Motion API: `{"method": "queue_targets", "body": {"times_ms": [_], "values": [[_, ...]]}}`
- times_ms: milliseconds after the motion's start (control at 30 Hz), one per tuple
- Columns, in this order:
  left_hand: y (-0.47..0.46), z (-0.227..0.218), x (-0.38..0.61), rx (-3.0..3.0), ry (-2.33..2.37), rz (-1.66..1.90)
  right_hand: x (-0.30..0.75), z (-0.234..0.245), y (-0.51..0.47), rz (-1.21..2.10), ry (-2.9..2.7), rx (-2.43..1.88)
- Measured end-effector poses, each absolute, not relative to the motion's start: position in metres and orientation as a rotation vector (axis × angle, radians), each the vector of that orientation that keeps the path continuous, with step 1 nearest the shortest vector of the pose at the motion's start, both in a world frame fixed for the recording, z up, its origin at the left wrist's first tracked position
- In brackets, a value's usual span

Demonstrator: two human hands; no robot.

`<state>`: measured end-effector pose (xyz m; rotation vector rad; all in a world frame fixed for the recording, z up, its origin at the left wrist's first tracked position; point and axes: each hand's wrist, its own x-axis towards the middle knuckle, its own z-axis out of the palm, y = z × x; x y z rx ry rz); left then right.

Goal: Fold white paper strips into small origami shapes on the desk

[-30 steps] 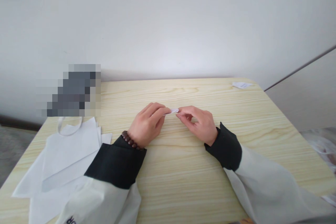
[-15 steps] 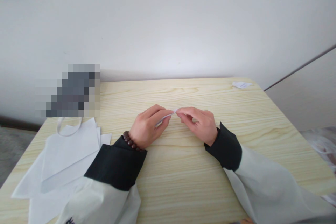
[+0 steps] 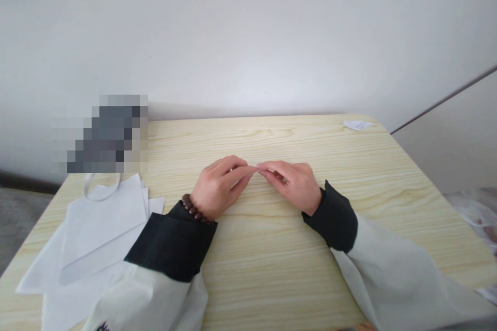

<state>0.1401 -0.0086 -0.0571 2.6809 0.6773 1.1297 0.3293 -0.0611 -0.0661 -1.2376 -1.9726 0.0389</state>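
Note:
At mid-table my left hand (image 3: 219,186) is closed in a pinch, with a dark beaded bracelet at its wrist. Facing it, my right hand (image 3: 297,183) pinches too, and the fingertips of both hands meet. Between them is a small folded piece of white paper (image 3: 259,170), nearly all covered by the fingers; only a sliver shows where the tips touch. Both hands hover just over the wooden table (image 3: 248,253). Beside my left forearm lie several loose white paper sheets (image 3: 104,227), overlapping one another.
On top of the sheets sits a whitish ring (image 3: 103,196), perhaps a tape roll. Behind it is a dark blurred-out object (image 3: 108,137). A small crumpled white scrap (image 3: 357,124) lies at the back right corner. A pale wall (image 3: 264,36) stands behind the table.
My right fingertips have come slightly left and down to meet the left ones. The paper edge that showed between the hands is now mostly covered.

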Motion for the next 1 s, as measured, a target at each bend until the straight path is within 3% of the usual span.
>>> {"method": "queue_targets", "body": {"times_ms": [1000], "values": [[-0.0036, -0.064, 0.1353, 2.742, 0.963, 0.981, 0.3275, -0.0683, -0.0609, 0.073, -1.775, -1.339]]}}
